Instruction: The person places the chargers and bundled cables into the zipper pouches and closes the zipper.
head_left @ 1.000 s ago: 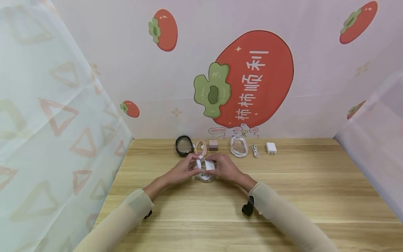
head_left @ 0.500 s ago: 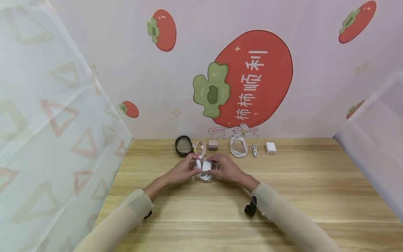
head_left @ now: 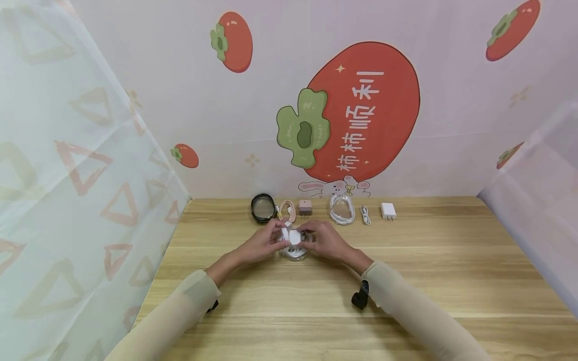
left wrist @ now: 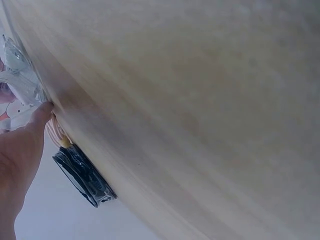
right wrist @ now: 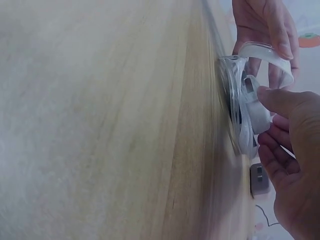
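Observation:
In the head view my left hand [head_left: 261,244] pinches a small white cable bundle [head_left: 284,234] between thumb and fingers. Facing it, my right hand [head_left: 328,241] grips a white charger plug [head_left: 295,237] by its sides. The right wrist view shows the cable as a curved white band [right wrist: 272,56], close beside the charger [right wrist: 259,115]. Under both hands lies a coil of white cable [head_left: 294,254] in clear wrapping, partly covered by them. In the left wrist view, the thumb of the left hand [left wrist: 22,155] meets pale, clear-wrapped material.
Along the table's back edge lie a black coiled cable [head_left: 263,208], a pink cable [head_left: 289,210], a pink-grey charger [head_left: 305,207], a white coil [head_left: 342,210], a small white cable [head_left: 366,216] and a white charger [head_left: 388,211]. A printed cloth [head_left: 217,110] rises behind.
The right hand has brought the white charger plug slightly left, nearer the cable bundle, and turned its face. The left hand has stayed almost still.

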Demonstrator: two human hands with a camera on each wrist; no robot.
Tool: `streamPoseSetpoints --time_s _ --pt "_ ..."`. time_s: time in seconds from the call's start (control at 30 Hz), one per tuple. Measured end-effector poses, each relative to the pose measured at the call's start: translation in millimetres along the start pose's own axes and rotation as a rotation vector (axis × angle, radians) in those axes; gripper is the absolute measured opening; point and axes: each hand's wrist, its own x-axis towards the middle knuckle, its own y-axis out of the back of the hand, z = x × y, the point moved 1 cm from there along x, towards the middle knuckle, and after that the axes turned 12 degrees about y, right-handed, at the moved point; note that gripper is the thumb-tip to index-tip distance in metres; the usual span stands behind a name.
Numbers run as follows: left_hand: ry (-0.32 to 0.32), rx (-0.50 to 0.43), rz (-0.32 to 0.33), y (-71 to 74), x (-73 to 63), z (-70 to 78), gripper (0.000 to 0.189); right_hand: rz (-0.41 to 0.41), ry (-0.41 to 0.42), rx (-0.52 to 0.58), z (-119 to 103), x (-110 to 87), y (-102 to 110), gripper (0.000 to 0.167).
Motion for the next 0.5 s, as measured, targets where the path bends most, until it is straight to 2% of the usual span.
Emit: streamPoseSetpoints --time_s 0.2,0.5 --pt "0.002 -0.001 -0.010 0.2 0.1 2.7 0.042 0.003 -0.025 0.026 -0.7 0.9 -2.2 0.039" --pt "0.032 0.066 0.011 1.6 -0.7 6.6 0.044 0.006 -0.014 0.024 -5.2 5.6 -3.1 0.039"
